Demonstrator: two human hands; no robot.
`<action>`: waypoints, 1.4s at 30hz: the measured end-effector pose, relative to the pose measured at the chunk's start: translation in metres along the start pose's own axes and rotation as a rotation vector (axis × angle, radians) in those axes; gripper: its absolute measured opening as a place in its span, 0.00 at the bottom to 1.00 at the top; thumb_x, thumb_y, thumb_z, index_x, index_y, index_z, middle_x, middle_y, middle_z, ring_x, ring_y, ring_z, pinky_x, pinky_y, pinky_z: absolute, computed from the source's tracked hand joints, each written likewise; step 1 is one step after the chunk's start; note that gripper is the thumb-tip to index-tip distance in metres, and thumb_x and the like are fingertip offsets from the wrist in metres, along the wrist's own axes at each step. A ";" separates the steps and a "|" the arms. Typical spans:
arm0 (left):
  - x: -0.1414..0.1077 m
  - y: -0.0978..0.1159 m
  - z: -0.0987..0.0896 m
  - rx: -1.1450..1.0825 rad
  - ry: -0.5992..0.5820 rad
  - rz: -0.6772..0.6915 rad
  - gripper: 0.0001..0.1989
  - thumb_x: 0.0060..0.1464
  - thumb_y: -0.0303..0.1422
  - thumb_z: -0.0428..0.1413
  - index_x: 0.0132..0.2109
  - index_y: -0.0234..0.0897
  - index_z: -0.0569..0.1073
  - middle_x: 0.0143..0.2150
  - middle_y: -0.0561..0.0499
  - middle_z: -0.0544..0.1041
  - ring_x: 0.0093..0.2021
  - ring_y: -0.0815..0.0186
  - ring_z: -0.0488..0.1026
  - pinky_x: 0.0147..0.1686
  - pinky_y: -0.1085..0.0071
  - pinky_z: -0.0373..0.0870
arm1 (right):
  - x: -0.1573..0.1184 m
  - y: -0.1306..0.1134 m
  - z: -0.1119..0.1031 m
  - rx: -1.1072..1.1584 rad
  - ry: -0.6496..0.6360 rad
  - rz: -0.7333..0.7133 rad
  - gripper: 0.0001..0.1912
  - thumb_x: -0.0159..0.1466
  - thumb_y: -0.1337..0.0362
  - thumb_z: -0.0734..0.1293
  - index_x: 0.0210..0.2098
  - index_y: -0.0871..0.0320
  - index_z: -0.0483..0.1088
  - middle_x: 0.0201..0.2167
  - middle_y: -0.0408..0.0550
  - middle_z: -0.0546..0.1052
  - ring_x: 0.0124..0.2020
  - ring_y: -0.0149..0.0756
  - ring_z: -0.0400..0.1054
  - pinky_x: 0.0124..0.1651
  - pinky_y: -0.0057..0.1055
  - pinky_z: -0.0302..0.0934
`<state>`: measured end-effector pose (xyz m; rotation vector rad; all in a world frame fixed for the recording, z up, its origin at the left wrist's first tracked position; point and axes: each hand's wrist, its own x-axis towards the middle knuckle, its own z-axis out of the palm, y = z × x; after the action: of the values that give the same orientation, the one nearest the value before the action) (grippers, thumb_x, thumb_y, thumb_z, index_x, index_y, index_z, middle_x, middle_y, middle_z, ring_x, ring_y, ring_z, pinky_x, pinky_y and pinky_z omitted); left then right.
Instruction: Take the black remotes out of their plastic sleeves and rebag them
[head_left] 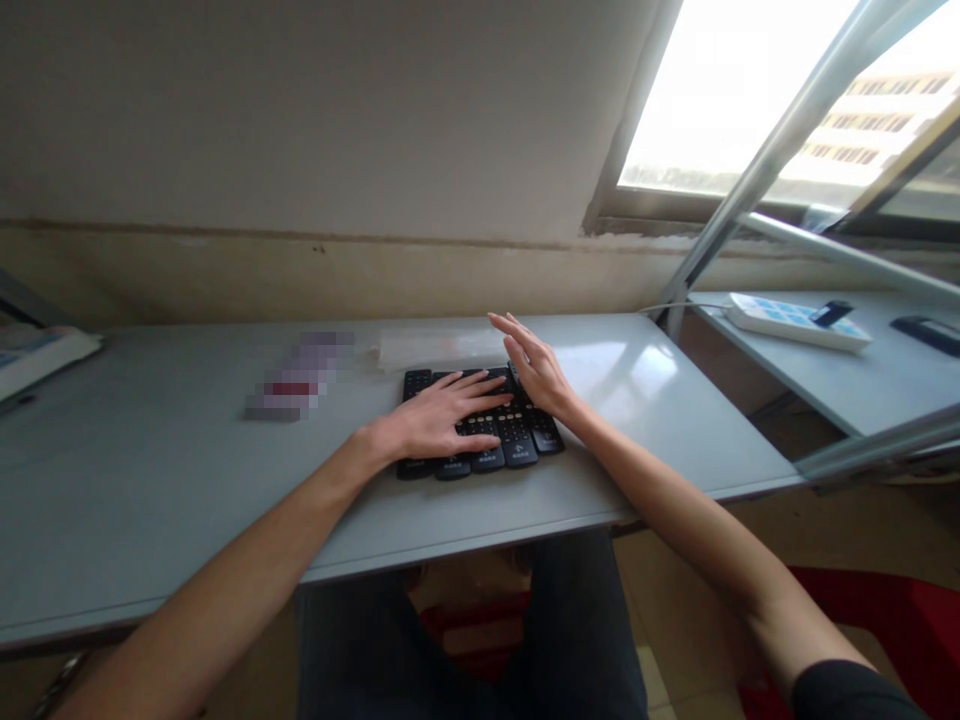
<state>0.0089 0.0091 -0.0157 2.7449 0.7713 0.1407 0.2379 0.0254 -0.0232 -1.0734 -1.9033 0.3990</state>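
Remotes (487, 456) lie side by side on the table (172, 470), where I see the left hand (436, 415) spread flat over them, seemingly steadying the row, and the right hand (541, 374) straight-fingered along their right side, seemingly bounding it, neither grip closed.

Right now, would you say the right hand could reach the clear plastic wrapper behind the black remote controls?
Probably yes: the right hand looks open and near the clear plastic wrapper, with nothing visible between them.
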 end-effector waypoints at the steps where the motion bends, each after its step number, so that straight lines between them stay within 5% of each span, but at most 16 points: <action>1: 0.000 0.000 0.000 -0.001 0.005 0.003 0.35 0.65 0.58 0.51 0.74 0.53 0.60 0.79 0.52 0.51 0.79 0.52 0.46 0.75 0.50 0.39 | 0.000 0.000 0.000 -0.001 -0.003 0.002 0.30 0.76 0.44 0.52 0.71 0.46 0.63 0.71 0.42 0.67 0.76 0.42 0.51 0.76 0.48 0.48; 9: -0.001 0.001 -0.001 -0.047 0.068 0.040 0.31 0.69 0.51 0.51 0.73 0.49 0.62 0.76 0.51 0.61 0.77 0.55 0.52 0.74 0.52 0.47 | -0.002 -0.004 -0.004 -0.030 0.042 -0.011 0.28 0.76 0.53 0.55 0.73 0.48 0.60 0.73 0.44 0.63 0.76 0.43 0.51 0.76 0.49 0.49; 14: -0.003 -0.006 -0.007 -0.086 0.213 0.055 0.22 0.71 0.39 0.48 0.67 0.43 0.71 0.68 0.47 0.73 0.67 0.58 0.70 0.68 0.58 0.64 | -0.001 0.012 -0.008 -0.063 0.114 0.013 0.29 0.72 0.58 0.59 0.71 0.49 0.62 0.70 0.46 0.68 0.74 0.46 0.56 0.75 0.54 0.51; 19: -0.008 -0.023 -0.016 0.034 0.444 -0.040 0.18 0.69 0.31 0.48 0.57 0.40 0.78 0.59 0.46 0.80 0.61 0.57 0.74 0.65 0.53 0.66 | 0.002 0.036 -0.011 -0.088 0.192 0.098 0.31 0.68 0.63 0.60 0.69 0.50 0.66 0.67 0.49 0.71 0.70 0.47 0.62 0.73 0.56 0.53; 26: -0.008 -0.050 -0.011 0.067 0.606 -0.218 0.19 0.67 0.31 0.47 0.57 0.36 0.78 0.62 0.43 0.77 0.63 0.55 0.71 0.67 0.52 0.65 | 0.007 0.051 -0.012 -0.074 -0.096 0.049 0.29 0.73 0.46 0.62 0.70 0.46 0.66 0.73 0.47 0.62 0.78 0.49 0.45 0.75 0.60 0.45; 31: -0.006 -0.057 -0.003 -0.056 0.556 -0.236 0.19 0.68 0.33 0.46 0.53 0.37 0.80 0.60 0.45 0.79 0.62 0.58 0.74 0.67 0.57 0.67 | 0.008 0.057 -0.005 -0.022 -0.275 0.101 0.38 0.72 0.34 0.52 0.60 0.52 0.77 0.70 0.53 0.68 0.76 0.51 0.50 0.75 0.59 0.43; 35: -0.006 -0.058 0.000 -0.081 0.534 -0.245 0.19 0.67 0.32 0.46 0.53 0.36 0.80 0.57 0.46 0.81 0.60 0.59 0.76 0.65 0.60 0.69 | 0.006 0.057 -0.005 -0.027 -0.305 0.133 0.45 0.71 0.31 0.48 0.58 0.56 0.79 0.68 0.56 0.70 0.75 0.52 0.53 0.75 0.54 0.46; 42: -0.004 -0.061 0.001 -0.083 0.526 -0.253 0.20 0.65 0.31 0.47 0.56 0.34 0.80 0.60 0.44 0.79 0.63 0.58 0.74 0.68 0.60 0.65 | 0.004 0.052 -0.007 -0.015 -0.302 0.155 0.42 0.70 0.31 0.50 0.60 0.50 0.77 0.73 0.48 0.62 0.74 0.51 0.55 0.75 0.48 0.46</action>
<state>-0.0248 0.0565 -0.0346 2.5201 1.2024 0.8407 0.2701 0.0579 -0.0496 -1.2302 -2.0927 0.6675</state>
